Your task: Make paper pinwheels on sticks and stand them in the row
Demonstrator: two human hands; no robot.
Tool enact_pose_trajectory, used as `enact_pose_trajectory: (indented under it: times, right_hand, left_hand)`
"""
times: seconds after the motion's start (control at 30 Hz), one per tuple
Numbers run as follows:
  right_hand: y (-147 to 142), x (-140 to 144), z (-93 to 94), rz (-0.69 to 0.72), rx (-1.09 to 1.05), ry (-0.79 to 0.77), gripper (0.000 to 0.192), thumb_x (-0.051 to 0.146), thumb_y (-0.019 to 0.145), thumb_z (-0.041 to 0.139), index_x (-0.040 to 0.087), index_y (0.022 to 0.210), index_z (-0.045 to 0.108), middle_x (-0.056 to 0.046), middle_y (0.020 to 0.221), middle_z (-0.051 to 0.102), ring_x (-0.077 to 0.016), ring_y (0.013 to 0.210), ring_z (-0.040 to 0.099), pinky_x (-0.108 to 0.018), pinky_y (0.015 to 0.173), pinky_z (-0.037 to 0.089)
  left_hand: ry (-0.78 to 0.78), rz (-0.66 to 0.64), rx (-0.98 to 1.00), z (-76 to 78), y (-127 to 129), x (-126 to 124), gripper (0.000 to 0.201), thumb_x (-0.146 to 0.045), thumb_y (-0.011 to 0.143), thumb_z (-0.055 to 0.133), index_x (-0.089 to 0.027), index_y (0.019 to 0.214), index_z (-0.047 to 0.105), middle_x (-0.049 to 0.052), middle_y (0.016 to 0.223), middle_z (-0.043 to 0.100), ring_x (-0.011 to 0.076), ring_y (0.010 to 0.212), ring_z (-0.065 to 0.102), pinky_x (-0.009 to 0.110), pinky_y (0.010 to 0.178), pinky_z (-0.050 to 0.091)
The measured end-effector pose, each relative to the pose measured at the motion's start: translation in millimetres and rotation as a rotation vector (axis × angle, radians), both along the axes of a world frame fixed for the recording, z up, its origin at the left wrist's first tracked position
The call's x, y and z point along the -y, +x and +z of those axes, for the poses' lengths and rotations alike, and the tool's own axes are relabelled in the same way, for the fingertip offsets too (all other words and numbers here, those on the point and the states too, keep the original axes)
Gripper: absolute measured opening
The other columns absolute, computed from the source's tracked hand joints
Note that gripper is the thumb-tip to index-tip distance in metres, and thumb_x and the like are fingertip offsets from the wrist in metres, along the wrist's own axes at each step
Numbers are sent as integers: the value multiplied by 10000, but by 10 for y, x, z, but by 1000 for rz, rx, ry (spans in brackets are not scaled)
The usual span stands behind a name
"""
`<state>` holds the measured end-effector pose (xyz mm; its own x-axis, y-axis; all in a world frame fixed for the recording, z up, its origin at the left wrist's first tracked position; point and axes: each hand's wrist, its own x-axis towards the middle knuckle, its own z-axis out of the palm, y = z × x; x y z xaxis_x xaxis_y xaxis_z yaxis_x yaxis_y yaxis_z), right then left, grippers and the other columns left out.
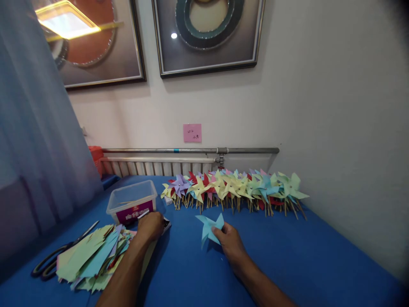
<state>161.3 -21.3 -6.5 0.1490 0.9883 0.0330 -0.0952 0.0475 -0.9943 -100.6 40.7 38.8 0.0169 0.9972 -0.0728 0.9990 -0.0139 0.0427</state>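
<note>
"State the right hand (232,243)."

"Grip closed: thumb and fingers pinch a pale blue pinwheel (209,230) by one side. The pinwheel is at the middle of the surface (287,260), points spread. Whether it touches the surface cannot be told."

"The left hand (151,225)?"

"Back of the hand upward, at a small box (167,226), just beside the tub (118,214). Fingers hidden; whether that grip is wide, narrow or holding anything, I cannot tell."

"Describe the tub."

"Clear plastic, purple label on the near wall. Thin sticks (131,202) lie inside. It stands toward the far left corner."

"Left edge?"

"Paper (92,256) in a loose, overlapping pile, green and blue uppermost, toward the near left corner. Scissors (47,266) lie just beside it, on the side nearer the left edge, tips toward the far edge."

"Far edge?"

"A row (230,187) of many-coloured pinwheels on sticks, packed close, extending to the far right corner."
</note>
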Motion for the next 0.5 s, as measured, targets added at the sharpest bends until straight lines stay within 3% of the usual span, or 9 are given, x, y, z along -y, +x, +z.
enact_pose_trajectory:
  times: [0.13,0.3,0.43,0.5]
  right_hand:
    - [-2,2,7,-12,5,8,295,397,692,717,151,852,751,-42,744,750,-189,631,628,-270,575,473]
    - [14,-6,-9,-22,21,5,289,404,703,699,168,863,747,-48,771,757,-204,651,642,-289,602,492]
    - [47,-23,-14,-57,26,5,314,413,700,707,166,892,738,-65,830,777,-226,697,663,-304,632,508]
    - [53,-28,-8,-58,2,4,331,424,703,712,164,908,734,-68,829,780,-235,707,674,-308,637,511]
  left_hand:
    - [26,17,-37,6,6,5,307,-236,892,501,-146,993,776,231,1096,758,336,1033,721,382,837,526]
    - [173,33,23,98,80,69,313,-241,914,458,-164,991,752,187,1018,768,313,981,717,364,824,499]
    - [129,-187,154,80,311,187,259,-199,867,497,-196,915,752,113,952,774,261,933,708,311,784,456]
    - [62,-333,166,14,462,258,252,-200,855,507,-187,875,758,129,935,772,271,915,707,321,776,444]
